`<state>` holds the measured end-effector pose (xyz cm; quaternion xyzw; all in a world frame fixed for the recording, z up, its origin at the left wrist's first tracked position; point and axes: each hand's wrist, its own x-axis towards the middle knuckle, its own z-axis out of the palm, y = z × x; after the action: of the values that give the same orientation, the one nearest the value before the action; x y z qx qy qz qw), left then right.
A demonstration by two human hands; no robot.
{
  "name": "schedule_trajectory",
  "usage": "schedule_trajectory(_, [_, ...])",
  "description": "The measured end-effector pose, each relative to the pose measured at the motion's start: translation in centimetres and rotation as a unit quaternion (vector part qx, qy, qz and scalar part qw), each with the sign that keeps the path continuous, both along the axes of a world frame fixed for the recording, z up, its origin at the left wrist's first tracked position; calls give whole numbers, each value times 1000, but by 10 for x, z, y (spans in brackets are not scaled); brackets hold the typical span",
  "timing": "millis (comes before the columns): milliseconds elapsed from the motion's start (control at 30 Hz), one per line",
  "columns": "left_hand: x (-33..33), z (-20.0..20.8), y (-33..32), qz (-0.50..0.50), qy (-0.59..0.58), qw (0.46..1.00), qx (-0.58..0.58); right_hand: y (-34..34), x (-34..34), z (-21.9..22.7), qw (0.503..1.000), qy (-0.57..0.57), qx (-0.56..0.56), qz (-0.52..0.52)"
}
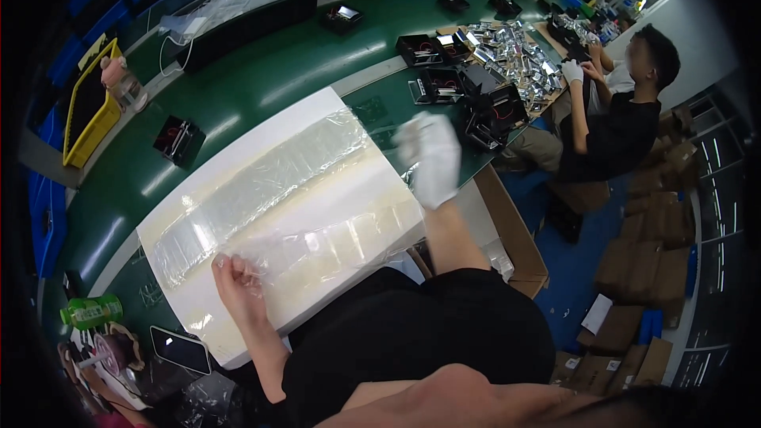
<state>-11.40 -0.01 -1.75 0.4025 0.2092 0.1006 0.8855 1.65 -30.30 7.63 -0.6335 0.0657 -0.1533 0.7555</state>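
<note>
A large white board, like foam, (pixel 214 325) lies in front of me, tilted across the bench and close to my body. Wide strips of clear, shiny plastic film (pixel 293 162) cover much of its top. My left hand (pixel 240 289), bare, is closed at the near part of the board, its curled fingers pinching crinkled clear film. Over the board's right edge is my right hand (pixel 432 160) in a white glove. Motion smears its fingers, so whether it holds anything does not show. Nearest to it are black boxes with red wires (pixel 499 111).
Black open units (pixel 178 140) stand along the green bench (pixel 277 83). A phone (pixel 181 349) and green bottle (pixel 91 311) are at left. Silvery parts (pixel 515 55) are heaped at far right, beside a seated co-worker (pixel 614 123). An open carton (pixel 511 230) stands by my right arm.
</note>
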Motion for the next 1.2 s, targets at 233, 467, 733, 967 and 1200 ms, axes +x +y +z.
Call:
schedule_trajectory(233, [-6, 0, 31, 56, 18, 981, 184, -149, 21, 4, 887, 143, -380, -219])
schedule_trajectory(467, [3, 51, 36, 180, -83, 873, 446, -169, 10, 6, 980, 46, -57, -184])
schedule_trajectory(733, [26, 61, -99, -206, -211, 955, 21, -17, -31, 36, 951, 20, 44, 307])
schedule_trajectory(967, [32, 59, -68, -87, -186, 943, 263, 41, -53, 40, 917, 61, -87, 385])
schedule_trajectory(1200, [12, 70, -45, 37, -97, 830, 549, 88, -55, 5, 918, -84, -26, 386])
